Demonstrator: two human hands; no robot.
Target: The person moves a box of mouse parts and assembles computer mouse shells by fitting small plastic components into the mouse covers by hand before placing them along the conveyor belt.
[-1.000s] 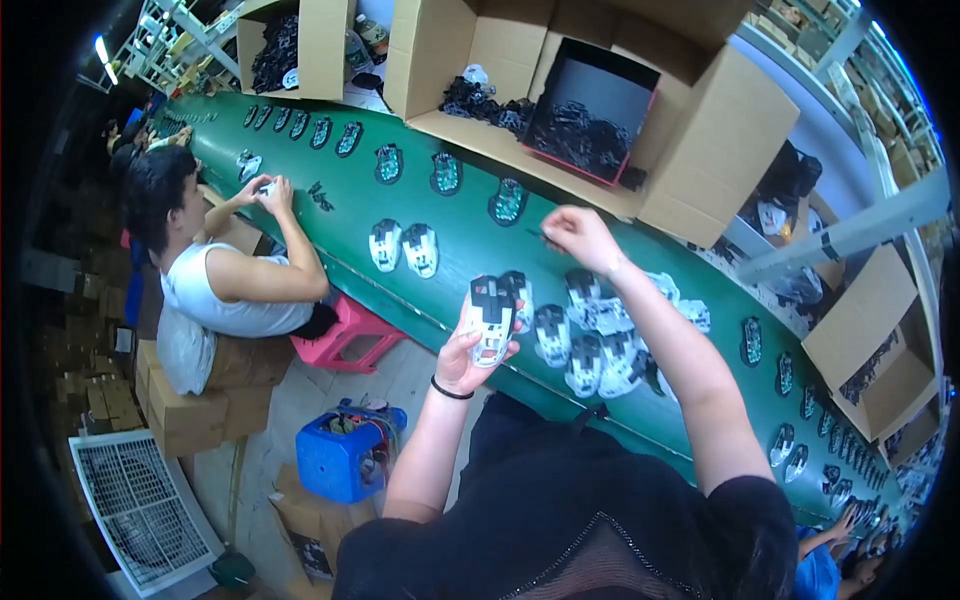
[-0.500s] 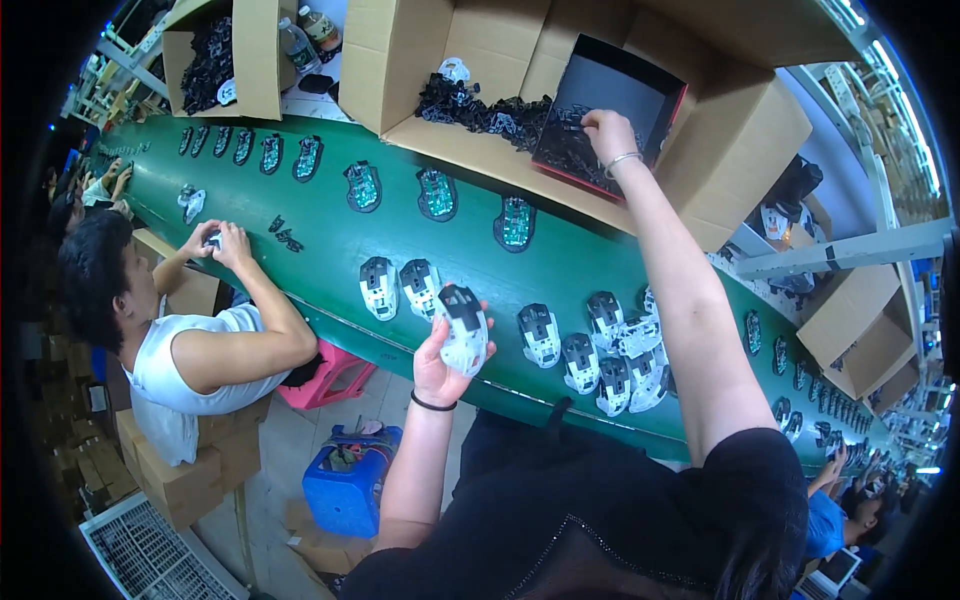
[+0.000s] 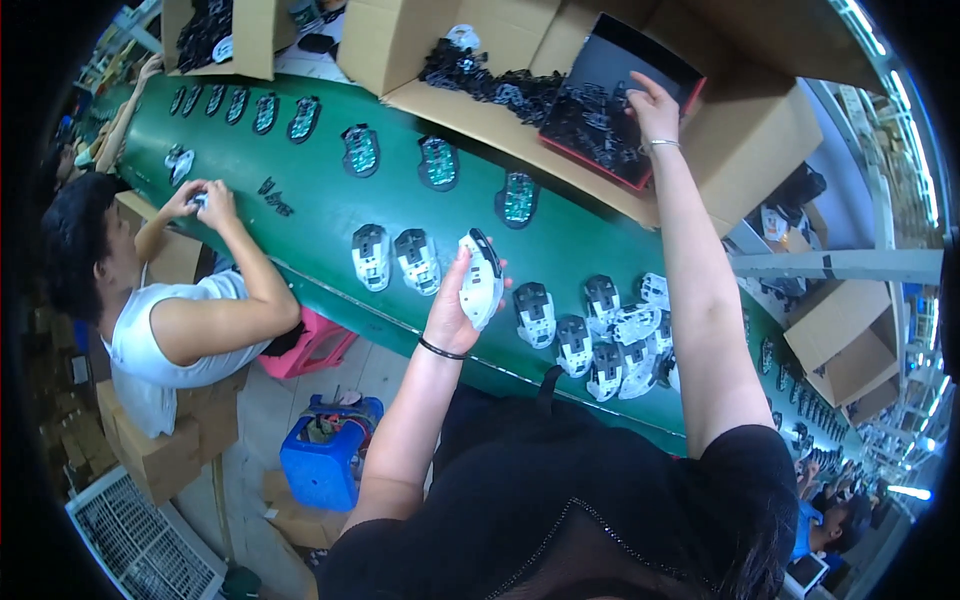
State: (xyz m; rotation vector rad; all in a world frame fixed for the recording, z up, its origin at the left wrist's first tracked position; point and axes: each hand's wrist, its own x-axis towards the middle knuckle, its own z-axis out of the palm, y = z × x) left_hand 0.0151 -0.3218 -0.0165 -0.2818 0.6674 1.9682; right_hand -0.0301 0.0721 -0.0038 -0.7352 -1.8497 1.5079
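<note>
Above the green work surface (image 3: 330,195), near its front edge, the left hand (image 3: 452,312) holds a white-and-black computer mouse shell (image 3: 481,285) tilted onto its side, the thumb closed along one flank and the fingers wrapped round the other. The right hand (image 3: 656,112) is at the red-rimmed black tray (image 3: 625,55), which sits inside a large cardboard carton (image 3: 750,165) and holds a tangle of small black plastic parts (image 3: 588,118). Its index finger is extended and the others look bent; whether anything is pinched there I cannot tell. The step in hand looks like reaching for a part while the shell is kept ready, and the next move calls for a fine fingertip pinch that separates a single piece from the tangle, with the left grip steady. Two similar shells (image 3: 416,262) stand to the left of the held one, a cluster of shells (image 3: 610,350) lies to its right, and a green circuit board (image 3: 518,200) rests beyond.
</note>
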